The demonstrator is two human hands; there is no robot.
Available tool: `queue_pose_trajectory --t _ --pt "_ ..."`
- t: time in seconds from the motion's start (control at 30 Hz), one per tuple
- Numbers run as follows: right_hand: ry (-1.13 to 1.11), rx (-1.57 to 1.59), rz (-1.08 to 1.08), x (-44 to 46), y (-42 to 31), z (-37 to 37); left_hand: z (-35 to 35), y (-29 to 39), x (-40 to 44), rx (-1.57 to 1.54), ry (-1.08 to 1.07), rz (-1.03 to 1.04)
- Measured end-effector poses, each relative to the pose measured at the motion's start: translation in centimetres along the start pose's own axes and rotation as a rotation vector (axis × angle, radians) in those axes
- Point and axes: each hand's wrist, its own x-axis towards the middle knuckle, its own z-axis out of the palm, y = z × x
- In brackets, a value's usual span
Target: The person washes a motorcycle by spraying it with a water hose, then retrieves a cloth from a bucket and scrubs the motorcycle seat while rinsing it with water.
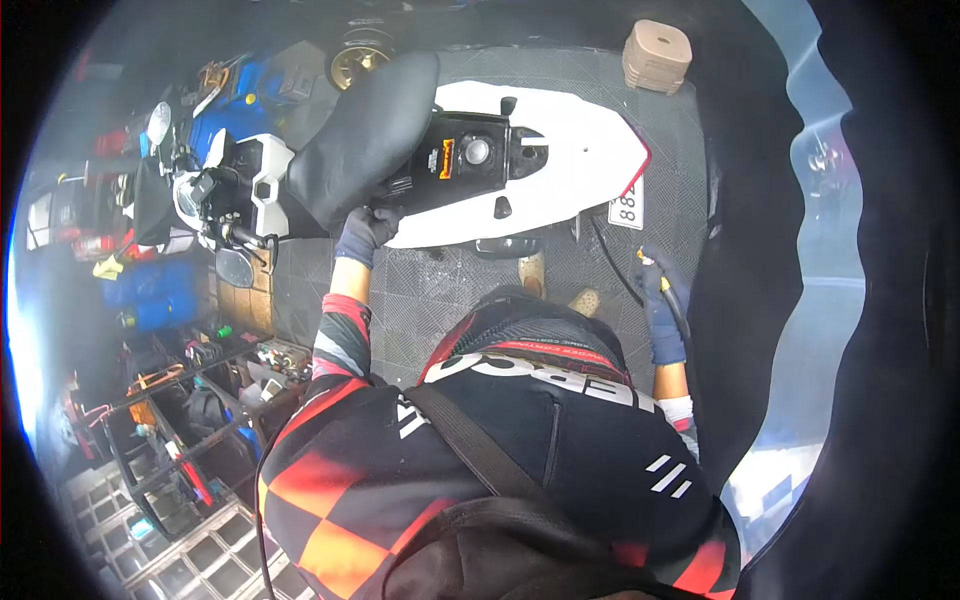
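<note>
A white motorcycle body [590,150] stands across the view, its black seat [375,130] tilted up from the open compartment. Inside that compartment are a round silver cap [477,151] and an orange label [446,159]. My left hand [368,232], in a dark glove, has its fingers closed at the lower edge of the seat; what they grip, if anything, is hidden. Off to the right, beyond the tail and below the number plate [627,203], my right hand [660,283], in a blue glove, is closed on a black hose with a brass-coloured tip.
A stack of beige stools [656,56] stands past the tail. The handlebar mirror [235,268] juts out at left. A rack [190,420] of tools and parts is at lower left. A dark curtain with a clear strip [830,200] hangs at right.
</note>
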Motion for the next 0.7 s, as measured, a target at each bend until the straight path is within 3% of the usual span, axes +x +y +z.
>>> queue_pose_trajectory --t 0.07,0.13,0.23,0.3,0.37,0.47,0.53,0.6,0.63,0.7 --pt "0.006 0.030 -0.058 0.1 1.2 -0.6 1.1 -0.8 -2.2 0.081 -0.033 -0.088" --pt "0.004 0.063 -0.112 0.1 1.6 -1.1 2.4 -2.2 -4.9 0.162 -0.203 -0.181" --pt "-0.010 0.151 0.043 -0.6 1.1 -2.1 2.9 -3.6 -8.0 0.354 -0.290 -0.051" --pt "0.059 0.072 -0.124 -0.6 2.0 -2.6 5.2 -4.4 -10.5 0.433 -0.341 -0.118" --pt "0.048 0.051 -0.136 -0.9 1.9 -3.2 5.6 -5.7 -11.6 0.570 -0.406 -0.132" --pt "0.050 0.073 -0.175 -1.4 2.0 -4.1 8.4 -10.0 -15.4 0.523 -0.453 -0.219" --pt "0.033 0.106 -0.211 -1.6 2.7 -4.8 9.0 -13.1 -16.8 0.431 -0.375 -0.174" --pt "0.042 0.095 -0.314 -1.9 3.2 -5.3 9.2 -14.9 -17.1 0.475 -0.446 -0.285" --pt "0.045 0.099 -0.310 -2.2 3.4 -5.7 9.2 -15.9 -17.5 0.558 -0.428 -0.139" --pt "0.014 0.138 -0.210 -3.1 3.0 -6.3 8.1 -17.7 -16.3 0.553 -0.414 -0.195"
